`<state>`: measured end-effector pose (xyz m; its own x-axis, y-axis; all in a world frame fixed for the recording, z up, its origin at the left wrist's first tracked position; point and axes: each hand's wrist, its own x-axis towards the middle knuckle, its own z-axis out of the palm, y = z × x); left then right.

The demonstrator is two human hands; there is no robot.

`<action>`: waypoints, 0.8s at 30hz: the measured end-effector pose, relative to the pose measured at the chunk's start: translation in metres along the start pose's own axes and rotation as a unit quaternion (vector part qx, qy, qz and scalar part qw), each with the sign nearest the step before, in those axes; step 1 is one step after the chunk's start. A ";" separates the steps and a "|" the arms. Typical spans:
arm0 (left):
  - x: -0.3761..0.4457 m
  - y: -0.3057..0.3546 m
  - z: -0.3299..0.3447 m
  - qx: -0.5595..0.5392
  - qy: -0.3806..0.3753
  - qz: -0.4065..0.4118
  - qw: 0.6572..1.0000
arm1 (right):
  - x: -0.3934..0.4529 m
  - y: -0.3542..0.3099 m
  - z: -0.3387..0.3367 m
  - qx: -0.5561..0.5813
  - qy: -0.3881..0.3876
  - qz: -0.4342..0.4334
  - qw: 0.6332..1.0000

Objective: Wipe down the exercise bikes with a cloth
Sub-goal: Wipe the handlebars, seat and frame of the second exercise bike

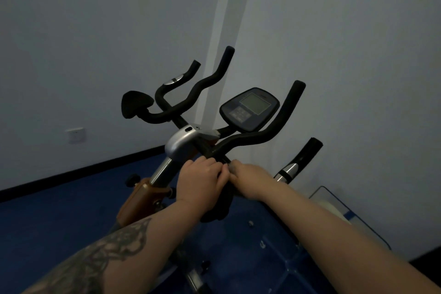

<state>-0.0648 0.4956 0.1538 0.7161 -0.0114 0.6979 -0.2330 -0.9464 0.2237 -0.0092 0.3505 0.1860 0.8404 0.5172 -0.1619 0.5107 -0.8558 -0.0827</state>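
A black exercise bike handlebar (pixel 253 137) with curved foam grips stands in front of me, with a grey console (pixel 249 108) on it. My left hand (pixel 200 180) curls round the near stretch of the bar, just above a dark elbow pad (pixel 218 210). My right hand (pixel 251 180) meets it fingertip to fingertip and pinches a small grey bit of cloth (pixel 232 169) against the bar. Most of the cloth is hidden by my fingers.
The silver stem (pixel 181 143) and an orange-brown frame part (pixel 140 196) run down to the blue floor (pixel 59 222). A second elbow pad (pixel 134 104) sits at the far left. White walls meet in a corner behind. A wall socket (pixel 76 135) is low on the left.
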 end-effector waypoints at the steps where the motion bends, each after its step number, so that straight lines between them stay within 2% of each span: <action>1: -0.001 0.000 -0.001 0.000 -0.003 -0.002 1.000 | -0.007 0.005 0.003 -0.022 0.003 -0.004 1.000; 5: -0.001 0.001 -0.002 -0.006 -0.002 -0.011 1.000 | -0.040 0.039 -0.026 -0.097 -0.025 -0.080 0.992; 8: -0.001 0.001 -0.002 -0.013 -0.010 -0.011 1.000 | -0.052 0.068 -0.059 -0.114 0.016 -0.070 0.991; 11: -0.001 0.000 -0.001 -0.017 -0.018 -0.013 1.000 | -0.049 0.058 -0.041 -0.185 0.063 -0.055 0.979; 14: 0.000 0.000 0.000 -0.018 -0.021 -0.011 1.000 | -0.048 0.035 -0.009 -0.227 0.099 -0.097 0.964; 17: 0.000 0.000 -0.001 -0.016 -0.013 -0.010 1.000 | -0.056 0.054 -0.028 -0.187 0.060 -0.117 0.974; 20: 0.000 0.001 -0.002 -0.022 -0.006 -0.008 1.000 | -0.064 0.074 -0.046 -0.137 0.075 -0.065 0.986; 24: 0.000 0.000 -0.001 -0.023 -0.013 -0.009 1.000 | -0.055 0.026 0.004 -0.200 0.190 0.046 0.960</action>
<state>-0.0655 0.4954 0.1543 0.7369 -0.0041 0.6760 -0.2501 -0.9307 0.2671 -0.0424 0.2999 0.1891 0.8522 0.4713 0.2269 0.3952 -0.8643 0.3110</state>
